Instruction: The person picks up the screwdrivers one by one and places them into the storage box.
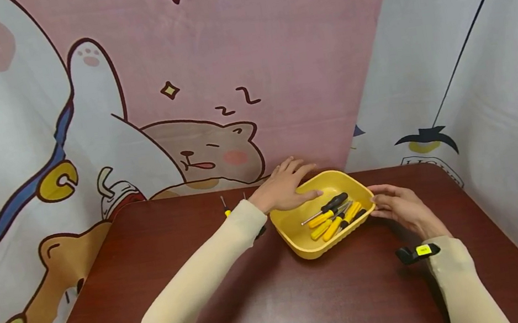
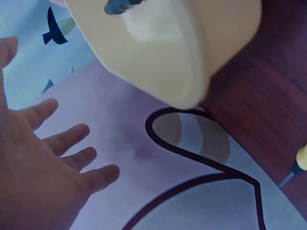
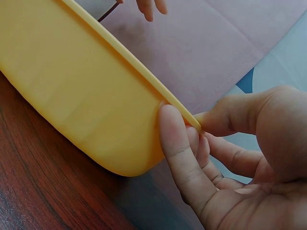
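Note:
A yellow plastic bin (image 1: 294,229) stands on the dark red table towards the back, turned at an angle. Inside it lie several screwdrivers with yellow handles (image 1: 331,227) and one with a black handle (image 1: 337,201). My right hand (image 1: 404,207) grips the bin's right end; in the right wrist view, thumb and fingers pinch its rim (image 3: 144,79). Over the bin's back left side is my left hand (image 1: 285,185), fingers spread and holding nothing. The left wrist view shows this hand (image 2: 38,167) apart from the bin's wall (image 2: 163,62).
A screwdriver (image 1: 227,212) lies on the table (image 1: 190,239) left of the bin, near the back edge; another tip beside it is partly hidden by my left sleeve (image 1: 213,257). A printed cloth (image 1: 300,66) hangs right behind the table.

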Available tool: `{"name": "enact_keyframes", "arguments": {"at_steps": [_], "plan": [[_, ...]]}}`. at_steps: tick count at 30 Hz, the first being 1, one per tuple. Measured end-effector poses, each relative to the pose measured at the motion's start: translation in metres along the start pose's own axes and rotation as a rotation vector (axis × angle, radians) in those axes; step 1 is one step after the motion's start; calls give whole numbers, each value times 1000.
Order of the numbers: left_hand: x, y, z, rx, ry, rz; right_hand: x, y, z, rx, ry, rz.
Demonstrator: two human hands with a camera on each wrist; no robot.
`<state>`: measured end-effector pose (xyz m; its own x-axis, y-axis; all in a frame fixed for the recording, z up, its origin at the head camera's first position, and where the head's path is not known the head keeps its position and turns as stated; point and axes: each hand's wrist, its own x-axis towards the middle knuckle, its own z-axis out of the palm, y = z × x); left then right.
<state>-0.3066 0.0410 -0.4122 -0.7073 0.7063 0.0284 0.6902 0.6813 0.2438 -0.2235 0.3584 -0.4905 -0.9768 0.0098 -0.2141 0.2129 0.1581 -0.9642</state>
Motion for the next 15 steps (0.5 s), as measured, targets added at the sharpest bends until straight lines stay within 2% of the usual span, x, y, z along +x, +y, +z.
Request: {"name": "enact_keyframes", "arguments": {"at_steps": [4, 15], "plan": [[-6, -9, 0, -9, 44, -5, 0, 1, 0, 12, -6, 5], [-24, -36, -5, -53, 102, -56, -1, -1, 1, -5, 6, 6]]}}
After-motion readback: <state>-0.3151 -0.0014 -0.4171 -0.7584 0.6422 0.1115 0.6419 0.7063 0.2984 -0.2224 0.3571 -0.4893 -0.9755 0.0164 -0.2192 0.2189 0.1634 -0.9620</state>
